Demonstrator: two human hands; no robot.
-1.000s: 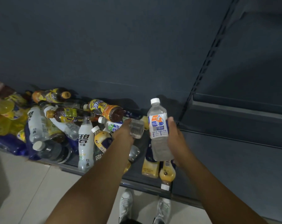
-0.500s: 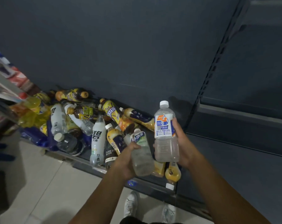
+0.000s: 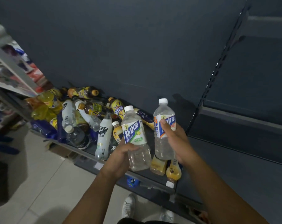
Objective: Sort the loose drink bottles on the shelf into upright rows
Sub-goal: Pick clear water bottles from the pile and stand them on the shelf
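Note:
My left hand (image 3: 121, 159) grips a clear bottle with a green and blue label (image 3: 135, 135), held upright above the low shelf (image 3: 153, 178). My right hand (image 3: 174, 139) grips a second clear bottle with an orange and blue label (image 3: 163, 125), also upright, just right of the first. Behind and left of them lies a heap of loose bottles (image 3: 82, 115): a white bottle (image 3: 104, 135), yellow-labelled tea bottles, clear ones, dark blue ones. Two orange juice bottles (image 3: 172, 170) lie on the shelf under my right hand.
The shelf's back panel (image 3: 137, 54) is dark and bare. To the right a slotted upright (image 3: 213, 78) divides off another dark shelf bay (image 3: 242, 120). A stocked rack (image 3: 12, 73) stands at the left. Pale floor tiles (image 3: 44, 183) and white shoes (image 3: 129, 206) are below.
My left hand has lifted the green-labelled bottle out of the heap and turned it upright beside the right-hand bottle. The view has swung left and back.

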